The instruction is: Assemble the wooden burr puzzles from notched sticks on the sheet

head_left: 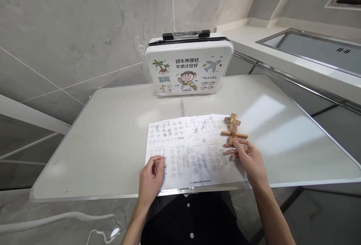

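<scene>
A printed sheet of paper (169, 179) with rows of small diagrams lies at the table's near edge. On its right side is a wooden interlocking puzzle (233, 132) made of crossed bars. The thumb and forefinger of my right hand (251, 160) pinch this puzzle's near end, while the other fingers rest over the paper. Just beyond sits a second wooden puzzle (232, 120), close against the first. My left hand (152, 177) lies at the paper's left edge with its fingers curled in, and no object shows in it.
A white plastic-wrapped travel case (188, 66) with cartoon prints stands at the back of the white folding table (113, 143). A seam runs down the table's middle. To the right is a counter (310, 57) with a sink (316, 47); a tiled wall (84, 23) rises behind.
</scene>
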`<state>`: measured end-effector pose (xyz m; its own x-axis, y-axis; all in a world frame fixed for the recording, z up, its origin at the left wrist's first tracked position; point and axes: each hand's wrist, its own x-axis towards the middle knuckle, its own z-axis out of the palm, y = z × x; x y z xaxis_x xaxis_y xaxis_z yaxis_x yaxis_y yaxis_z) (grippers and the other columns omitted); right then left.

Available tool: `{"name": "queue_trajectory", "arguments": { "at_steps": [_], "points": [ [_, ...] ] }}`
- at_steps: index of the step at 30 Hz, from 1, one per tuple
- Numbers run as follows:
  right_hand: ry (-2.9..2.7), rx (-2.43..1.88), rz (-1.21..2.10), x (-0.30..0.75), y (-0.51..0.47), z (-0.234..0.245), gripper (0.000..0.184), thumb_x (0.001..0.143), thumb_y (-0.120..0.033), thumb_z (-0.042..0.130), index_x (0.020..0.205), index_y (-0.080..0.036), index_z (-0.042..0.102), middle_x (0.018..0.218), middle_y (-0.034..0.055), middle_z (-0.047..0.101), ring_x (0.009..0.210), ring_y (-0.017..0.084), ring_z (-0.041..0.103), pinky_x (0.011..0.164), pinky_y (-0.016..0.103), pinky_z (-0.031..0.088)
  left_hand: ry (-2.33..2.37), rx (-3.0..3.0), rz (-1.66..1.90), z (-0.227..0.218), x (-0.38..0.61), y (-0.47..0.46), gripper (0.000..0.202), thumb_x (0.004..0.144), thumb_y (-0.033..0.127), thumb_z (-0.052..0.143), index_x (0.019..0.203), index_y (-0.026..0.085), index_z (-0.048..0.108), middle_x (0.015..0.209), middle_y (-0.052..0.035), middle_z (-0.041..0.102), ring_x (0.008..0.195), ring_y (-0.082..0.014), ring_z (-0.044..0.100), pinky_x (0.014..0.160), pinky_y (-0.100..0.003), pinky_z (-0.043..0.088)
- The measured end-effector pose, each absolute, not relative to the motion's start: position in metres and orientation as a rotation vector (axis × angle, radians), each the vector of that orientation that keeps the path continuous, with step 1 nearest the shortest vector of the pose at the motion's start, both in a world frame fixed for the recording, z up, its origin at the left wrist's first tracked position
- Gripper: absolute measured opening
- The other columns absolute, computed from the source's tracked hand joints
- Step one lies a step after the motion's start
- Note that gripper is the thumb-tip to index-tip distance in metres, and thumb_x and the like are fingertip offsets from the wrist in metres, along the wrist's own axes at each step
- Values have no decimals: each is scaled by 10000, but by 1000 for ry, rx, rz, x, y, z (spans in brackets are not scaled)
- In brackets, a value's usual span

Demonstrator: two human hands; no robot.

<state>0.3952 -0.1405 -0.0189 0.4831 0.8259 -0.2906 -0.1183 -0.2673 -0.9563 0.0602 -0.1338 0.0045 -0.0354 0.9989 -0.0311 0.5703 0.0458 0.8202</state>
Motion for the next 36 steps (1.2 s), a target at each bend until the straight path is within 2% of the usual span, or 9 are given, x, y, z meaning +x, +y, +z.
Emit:
{"name": "queue_trajectory", "arguments": {
  "at_steps": [9,15,21,26,31,36],
  "points": [
    [-892,-1891,728,382,-141,-15,405,955,-612,647,936,-207,646,881,112,846,559,212,740,656,331,570,1642,1629,847,2,58,-135,310,1020,501,557,1030,223,692,804,-14,741,702,-176,656,684,-281,514],
    [-943,-1948,540,383,-141,-16,380,973,-587,600,896,-217,632,796,99,836,639,258,791,735,360,581,1626,1649,864,-2,57,-136,294,1015,489,555,1018,227,689,792,-8,733,702,-175,647,700,-286,508],
    [-891,-1961,531,390,-143,-18,330,963,-545,622,934,-216,633,777,98,832,685,288,806,742,386,585,1618,1668,876,-4,55,-136,299,1012,493,547,1012,228,685,783,-13,733,673,-175,632,693,-289,500],
    [-908,-1946,541,389,-154,-21,388,966,-594,619,978,-207,648,778,76,834,668,271,801,780,379,569,1611,1678,887,-5,55,-136,287,1008,483,548,1017,227,680,786,-12,739,691,-178,646,711,-291,505],
    [-943,-1946,544,378,-169,-27,393,977,-606,590,935,-220,655,778,68,828,666,256,781,803,369,556,1606,1691,893,-5,55,-136,287,1012,479,545,1012,228,683,781,-9,740,684,-176,645,708,-288,504],
    [-1040,-1822,568,368,-176,-28,481,967,-694,550,857,-236,648,749,83,805,610,234,729,668,322,557,1594,1707,899,-6,53,-136,297,1013,491,550,1015,229,691,793,-9,749,699,-178,665,713,-282,517]
  ]
}}
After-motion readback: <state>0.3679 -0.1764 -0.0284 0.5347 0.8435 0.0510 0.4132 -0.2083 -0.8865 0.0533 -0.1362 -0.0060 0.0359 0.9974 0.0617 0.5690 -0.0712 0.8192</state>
